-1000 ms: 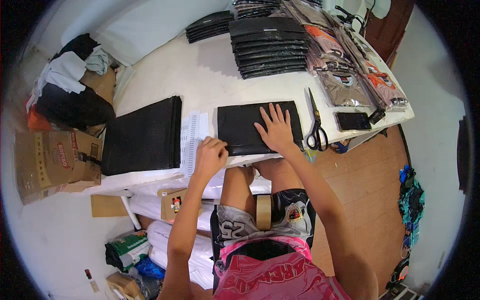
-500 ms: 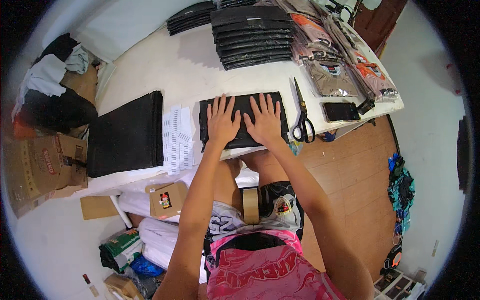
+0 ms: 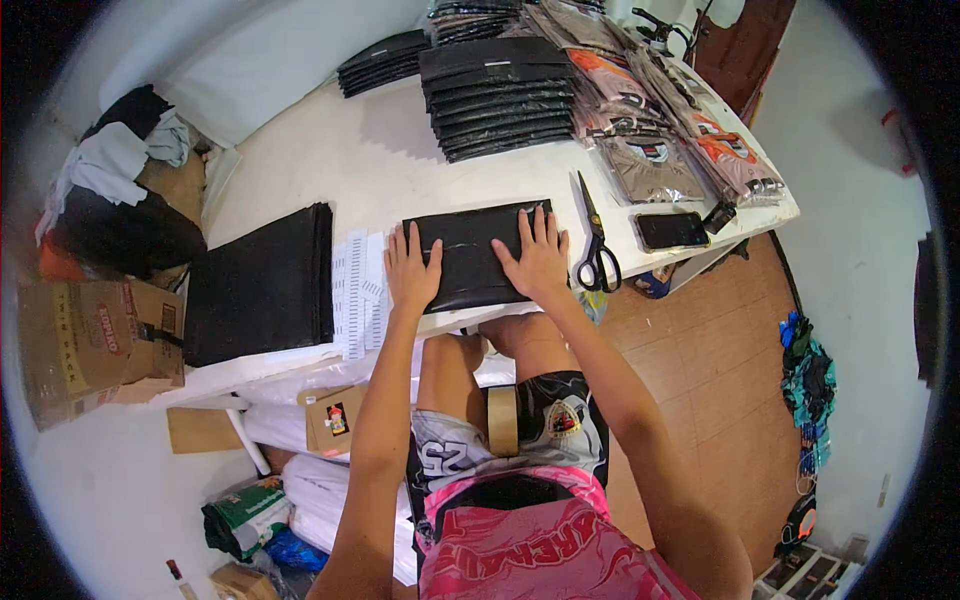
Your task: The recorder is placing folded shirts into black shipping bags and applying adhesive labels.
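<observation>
Left grip (image 3: 414, 278), right grip (image 3: 536, 268), both flat, black packet (image 3: 468, 248) between and beneath

The black packet (image 3: 468, 270) is thin plastic, a bit shiny, with little wrinkles. The flat black pile (image 3: 260, 290) looks duller. The scissors (image 3: 594, 222) have metal blades. The phone (image 3: 672, 231) has a smooth, glossy front. Shiny, crinkly clear bags (image 3: 690, 188) cover cloth shirts (image 3: 645, 172). The brown box (image 3: 100, 345) is dull cardboard; the white strips (image 3: 355, 290) are paper.
</observation>
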Demonstrator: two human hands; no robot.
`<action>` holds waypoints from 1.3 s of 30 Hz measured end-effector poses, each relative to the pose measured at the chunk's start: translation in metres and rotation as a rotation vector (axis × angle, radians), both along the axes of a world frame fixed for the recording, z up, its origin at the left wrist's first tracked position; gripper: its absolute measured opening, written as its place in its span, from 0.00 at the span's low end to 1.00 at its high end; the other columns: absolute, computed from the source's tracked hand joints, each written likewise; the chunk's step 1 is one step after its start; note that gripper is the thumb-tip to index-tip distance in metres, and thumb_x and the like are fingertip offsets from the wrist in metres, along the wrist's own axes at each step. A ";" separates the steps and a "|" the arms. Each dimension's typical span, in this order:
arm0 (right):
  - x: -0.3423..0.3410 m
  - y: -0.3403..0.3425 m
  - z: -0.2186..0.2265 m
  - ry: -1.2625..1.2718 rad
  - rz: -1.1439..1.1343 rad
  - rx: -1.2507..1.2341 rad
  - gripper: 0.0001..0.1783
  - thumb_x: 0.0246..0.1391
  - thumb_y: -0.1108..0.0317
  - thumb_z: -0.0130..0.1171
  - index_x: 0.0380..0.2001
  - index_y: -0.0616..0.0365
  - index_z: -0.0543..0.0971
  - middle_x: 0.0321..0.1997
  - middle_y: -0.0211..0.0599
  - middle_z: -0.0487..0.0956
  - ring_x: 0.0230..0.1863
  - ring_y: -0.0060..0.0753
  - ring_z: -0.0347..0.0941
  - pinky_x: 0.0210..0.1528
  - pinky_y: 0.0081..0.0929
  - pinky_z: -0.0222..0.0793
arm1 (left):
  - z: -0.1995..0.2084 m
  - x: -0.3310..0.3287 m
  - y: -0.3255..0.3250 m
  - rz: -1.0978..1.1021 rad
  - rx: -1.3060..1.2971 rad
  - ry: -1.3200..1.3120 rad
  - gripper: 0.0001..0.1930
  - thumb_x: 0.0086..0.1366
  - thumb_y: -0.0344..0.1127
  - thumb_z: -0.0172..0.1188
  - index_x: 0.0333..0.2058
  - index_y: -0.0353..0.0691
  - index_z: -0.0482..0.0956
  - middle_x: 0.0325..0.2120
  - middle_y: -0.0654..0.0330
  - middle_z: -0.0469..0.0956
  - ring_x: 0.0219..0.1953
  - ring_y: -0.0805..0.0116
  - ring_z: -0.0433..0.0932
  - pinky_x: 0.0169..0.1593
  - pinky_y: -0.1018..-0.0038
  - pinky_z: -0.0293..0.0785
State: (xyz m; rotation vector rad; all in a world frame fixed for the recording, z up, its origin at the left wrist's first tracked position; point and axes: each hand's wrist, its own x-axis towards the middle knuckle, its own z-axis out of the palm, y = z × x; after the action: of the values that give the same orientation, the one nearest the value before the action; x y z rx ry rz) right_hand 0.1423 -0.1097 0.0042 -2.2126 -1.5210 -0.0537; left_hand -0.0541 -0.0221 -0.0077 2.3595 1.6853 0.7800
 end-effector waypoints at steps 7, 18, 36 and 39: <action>0.012 -0.049 0.006 -0.076 0.091 0.130 0.27 0.54 0.66 0.52 0.58 0.56 0.67 0.64 0.53 0.62 0.67 0.57 0.52 0.66 0.53 0.46 | 0.020 -0.015 -0.033 -0.073 0.089 -0.337 0.23 0.65 0.34 0.51 0.58 0.33 0.65 0.60 0.39 0.59 0.62 0.42 0.58 0.64 0.60 0.54; -0.028 -0.194 -0.050 0.697 0.021 0.293 0.09 0.54 0.76 0.55 0.39 0.63 0.78 0.36 0.46 0.79 0.38 0.39 0.76 0.42 0.28 0.70 | -0.032 -0.045 -0.207 0.042 -0.454 -0.723 0.14 0.63 0.29 0.57 0.47 0.32 0.75 0.44 0.50 0.77 0.45 0.61 0.77 0.49 0.70 0.71; -0.031 -0.183 -0.065 0.649 0.083 0.331 0.08 0.52 0.77 0.54 0.36 0.62 0.79 0.35 0.48 0.80 0.37 0.46 0.77 0.40 0.32 0.71 | -0.090 0.015 -0.125 -0.630 -1.275 -0.032 0.26 0.68 0.50 0.44 0.42 0.28 0.78 0.32 0.47 0.81 0.35 0.56 0.81 0.38 0.66 0.77; -0.031 -0.182 -0.060 0.668 0.094 0.321 0.08 0.51 0.77 0.54 0.36 0.62 0.78 0.35 0.48 0.80 0.37 0.48 0.77 0.40 0.33 0.70 | -0.084 0.011 -0.119 -0.652 -1.327 -0.051 0.27 0.69 0.49 0.44 0.43 0.26 0.77 0.31 0.44 0.81 0.33 0.55 0.82 0.37 0.64 0.78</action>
State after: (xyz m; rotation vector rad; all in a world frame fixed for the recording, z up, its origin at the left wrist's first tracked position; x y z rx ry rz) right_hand 0.1111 -0.2914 -0.0563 -1.6632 -1.1366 0.4024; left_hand -0.0432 -0.1414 -0.0916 1.6064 0.7730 -0.3447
